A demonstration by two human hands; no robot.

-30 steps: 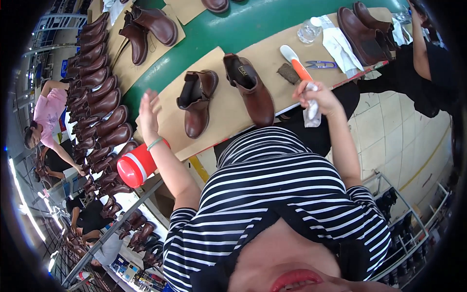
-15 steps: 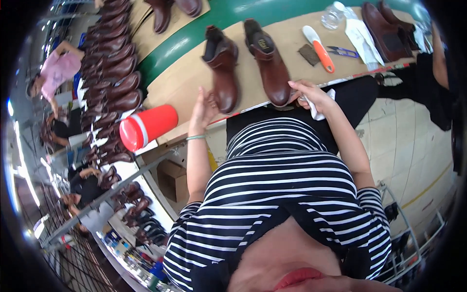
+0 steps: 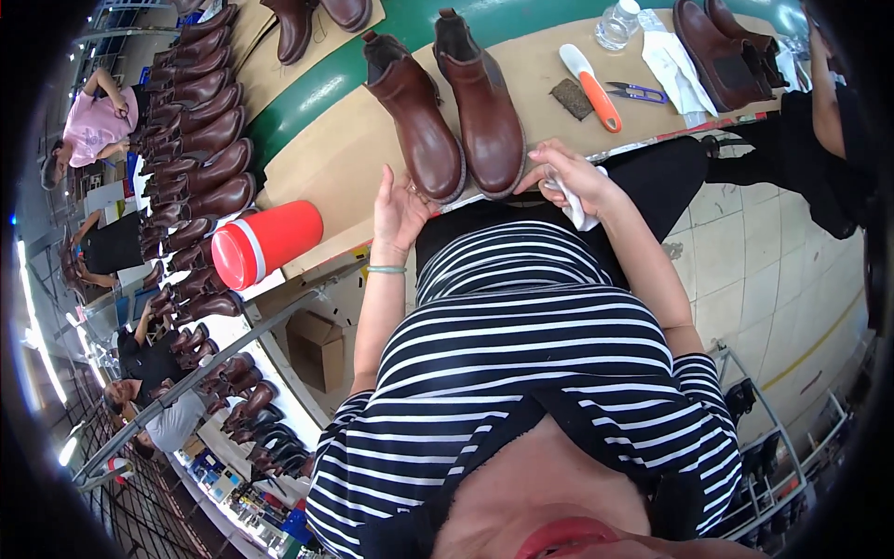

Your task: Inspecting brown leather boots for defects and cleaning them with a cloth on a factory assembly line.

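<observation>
Two brown leather ankle boots stand side by side at the table edge, toes toward me: the left boot (image 3: 414,121) and the right boot (image 3: 480,112). My left hand (image 3: 400,214) is beside the left boot's toe, thumb stretched out; its fingertips are partly hidden by the toe, so contact is unclear. At the right boot's toe is my right hand (image 3: 573,182), index finger extended toward it. A crumpled white cloth (image 3: 585,207) is tucked in that hand's lower fingers.
On the table (image 3: 326,154) lie a red cylindrical container (image 3: 270,244), an orange-and-white handled tool (image 3: 591,88), a dark abrasive-looking pad (image 3: 571,99), thread snips (image 3: 637,92), a clear bottle (image 3: 616,26) and another boot pair (image 3: 722,61). Rows of boots (image 3: 200,130) stand left; people work beyond.
The boots have come closer together, the left one now angled with its toe against the right one's. Both hands stay near the toes. The whole view has shifted slightly.
</observation>
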